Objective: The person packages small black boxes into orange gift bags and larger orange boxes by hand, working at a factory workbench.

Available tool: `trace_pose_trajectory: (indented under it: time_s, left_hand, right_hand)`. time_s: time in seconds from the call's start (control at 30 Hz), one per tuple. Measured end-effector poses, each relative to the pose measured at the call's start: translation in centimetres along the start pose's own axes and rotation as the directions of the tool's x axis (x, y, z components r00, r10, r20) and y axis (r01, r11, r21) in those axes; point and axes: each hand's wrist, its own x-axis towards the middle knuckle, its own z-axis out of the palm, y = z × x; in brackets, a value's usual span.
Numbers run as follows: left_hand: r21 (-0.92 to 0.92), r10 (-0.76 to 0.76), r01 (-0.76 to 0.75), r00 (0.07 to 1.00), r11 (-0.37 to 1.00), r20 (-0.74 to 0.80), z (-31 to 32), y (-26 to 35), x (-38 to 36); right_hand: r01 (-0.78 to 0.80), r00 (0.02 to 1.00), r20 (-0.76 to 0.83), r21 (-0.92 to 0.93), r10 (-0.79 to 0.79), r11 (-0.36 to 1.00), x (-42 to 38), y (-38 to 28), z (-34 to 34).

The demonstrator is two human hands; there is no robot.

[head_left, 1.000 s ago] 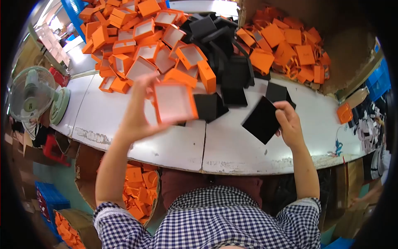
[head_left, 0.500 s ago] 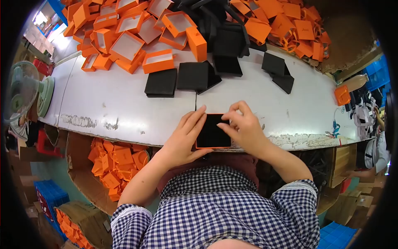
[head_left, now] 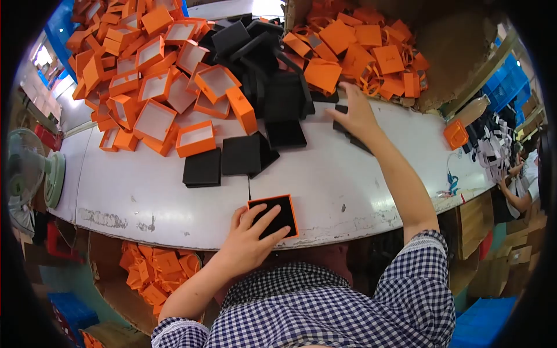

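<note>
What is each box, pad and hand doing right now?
Orange box: on the table edge, black pad inside.
Left hand: fingers flat on that box.
Right hand: stretched out, touching a black pad.
Orange trays: piled, open, empty.
Loose black pads: flat on the table.
Fan: upright.

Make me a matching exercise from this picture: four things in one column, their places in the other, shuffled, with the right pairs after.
Things:
1. left hand
2. right hand
3. fan
4. orange box with black insert

Places:
A. at the left end of the white table
B. on the table's near edge, under the fingers of one hand
C. resting on the filled box
D. stretched to the black pads near the far carton

Pairs: 1-C, 2-D, 3-A, 4-B
</note>
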Motion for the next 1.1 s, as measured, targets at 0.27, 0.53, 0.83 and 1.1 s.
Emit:
trace_pose_trajectory:
  time_s: [0.27,0.53,0.83,1.1]
  left_hand:
    - [0.04,-0.056,0.058,0.997,0.998,-0.046,-0.2,0.3,-0.7]
    - [-0.022,0.017,-0.023,0.966,0.999,-0.26,2.6,-1.0,-2.6]
    - [-0.128,-0.008,-0.05,0.909,0.991,-0.417,5.0,-0.8,-2.1]
    - [-0.152,0.0,-0.084,0.874,0.985,-0.485,5.7,-0.8,-1.8]
  right_hand:
    - [-0.17,0.962,0.225,0.046,0.156,0.984,8.7,7.5,3.1]
    - [0.144,0.985,0.079,0.091,-0.151,0.985,7.0,10.5,-2.8]
    - [-0.112,0.91,0.413,0.171,0.032,0.979,10.7,11.9,9.9]
    - [-0.061,0.948,0.275,-0.343,0.162,0.937,9.2,2.8,-3.3]
